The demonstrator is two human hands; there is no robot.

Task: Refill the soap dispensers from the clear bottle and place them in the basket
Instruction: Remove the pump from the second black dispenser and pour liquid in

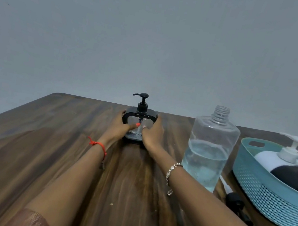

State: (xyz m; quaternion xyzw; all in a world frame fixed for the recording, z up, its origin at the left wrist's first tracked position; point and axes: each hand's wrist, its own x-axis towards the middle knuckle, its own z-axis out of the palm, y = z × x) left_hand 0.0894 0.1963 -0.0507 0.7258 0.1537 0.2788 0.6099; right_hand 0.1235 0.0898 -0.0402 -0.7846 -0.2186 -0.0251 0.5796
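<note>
— Sleeves (33, 221) of brown patterned cloth sit at the bottom edge, one on each arm, closest of all. What comes after them?

— Two bare forearms running toward 12 o'clock over the wooden table (21, 140). The left wrist wears a red thread (99, 145), the right a metal bracelet (171, 173).

— And the hands?

— Both grip the square dispenser (139, 119), which stands upright on the table at 12 o'clock, close to the far edge. The left hand (117, 127) wraps its left side and the right hand (153, 133) its right side. The fingers curl round the black frame, and both thumbs lie on the clear front panel.

— Is its pump on?

— Yes, a black pump sits on top, spout pointing to 9 o'clock. How much liquid is inside I cannot tell.

— Where is the clear bottle (210, 148)?

— At about 2 o'clock, upright and uncapped, just beside the right forearm. It is roughly half full of clear liquid.

— The basket (260, 198)?

— Teal, at 3 o'clock by the table's right edge, well apart from the hands. A white dispenser (268, 158) and a black dispenser (287, 175) sit in it, touching each other, each with its pump fitted.

— Anything between bottle and basket?

— A loose black pump (235, 203) with its tube lies on the table there. A grey wall (157, 35) rises behind everything.
</note>
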